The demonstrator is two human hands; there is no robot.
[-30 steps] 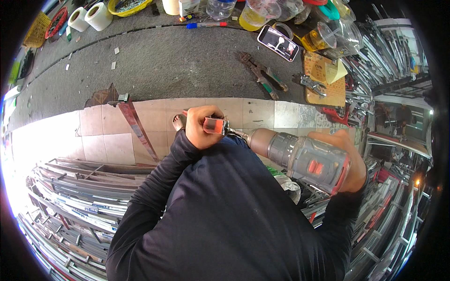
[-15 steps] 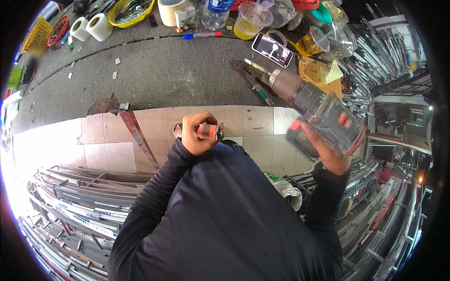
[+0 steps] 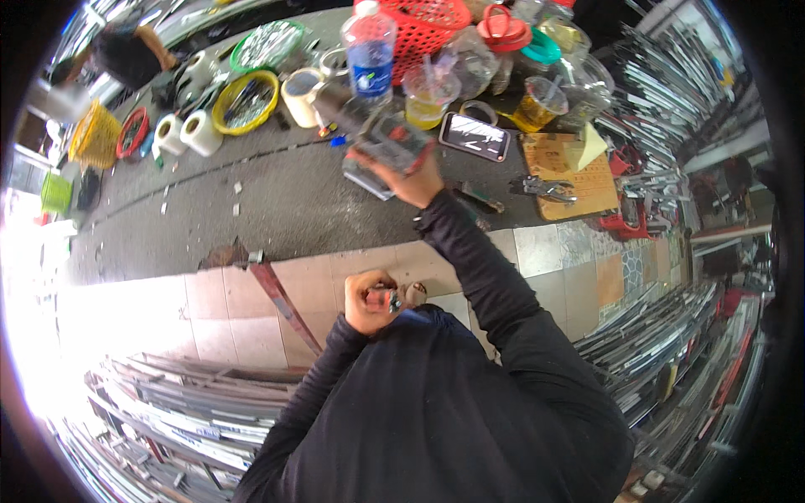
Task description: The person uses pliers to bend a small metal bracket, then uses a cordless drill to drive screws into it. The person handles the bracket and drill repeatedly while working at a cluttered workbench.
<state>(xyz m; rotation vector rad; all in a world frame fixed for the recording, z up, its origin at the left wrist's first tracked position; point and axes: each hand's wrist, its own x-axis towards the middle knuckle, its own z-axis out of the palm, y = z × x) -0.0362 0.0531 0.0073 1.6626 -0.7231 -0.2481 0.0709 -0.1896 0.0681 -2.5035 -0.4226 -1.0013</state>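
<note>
My right hand (image 3: 412, 178) is wrapped round the grip of a cordless drill (image 3: 392, 136), grey and black with red parts. It reaches over the dark mat-covered bench (image 3: 293, 197), and the drill's front end points to the far left, towards a tape roll (image 3: 299, 94). Close to my body, in front of the bench edge, my left hand (image 3: 363, 308) is closed around a red-ended object (image 3: 382, 300); its kind is hidden by the fingers. A phone (image 3: 475, 137) lies right of the drill, with green-handled pliers (image 3: 480, 197) below it.
At the back stand a water bottle (image 3: 369, 63), a red basket (image 3: 423, 29), cups of yellow drink (image 3: 537, 105) and a yellow basket of small parts (image 3: 246, 101). A metal hand tool (image 3: 549, 190) lies over cardboard (image 3: 579, 176). Another person (image 3: 126, 57) is far left. Metal profiles (image 3: 184, 419) are stacked behind.
My right hand has carried the drill from the right side leftward over the bench. The view has shifted, showing more of the bench's back. My left hand still grips the red-ended object.
</note>
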